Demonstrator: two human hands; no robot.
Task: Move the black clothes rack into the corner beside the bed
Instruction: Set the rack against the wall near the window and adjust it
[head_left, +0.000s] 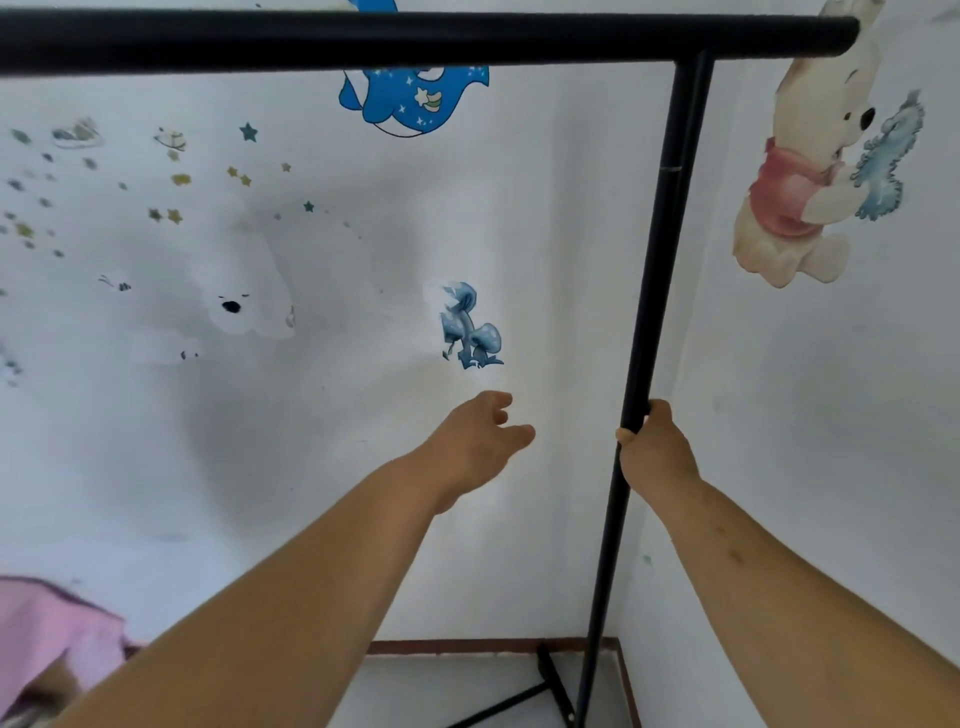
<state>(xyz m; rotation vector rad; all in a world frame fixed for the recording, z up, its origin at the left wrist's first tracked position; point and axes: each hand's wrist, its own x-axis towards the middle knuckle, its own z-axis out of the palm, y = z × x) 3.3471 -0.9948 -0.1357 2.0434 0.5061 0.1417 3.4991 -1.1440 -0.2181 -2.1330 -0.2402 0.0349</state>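
While our forearms reach forward from the bottom edge, our right hand (655, 447) is wrapped around the upright post of the black clothes rack (655, 291), thumb on its near side; our left hand (480, 441) hangs free beside it, fingers loosely spread, touching nothing. Low at the left lies pink bedding (52, 634); the rack's foot (553, 680) rests on the pale floor by the brown skirting (467, 646), in the corner of two white walls; beyond, a bear sticker (810, 176) and a blue whale sticker (410, 98) show behind the top bar.
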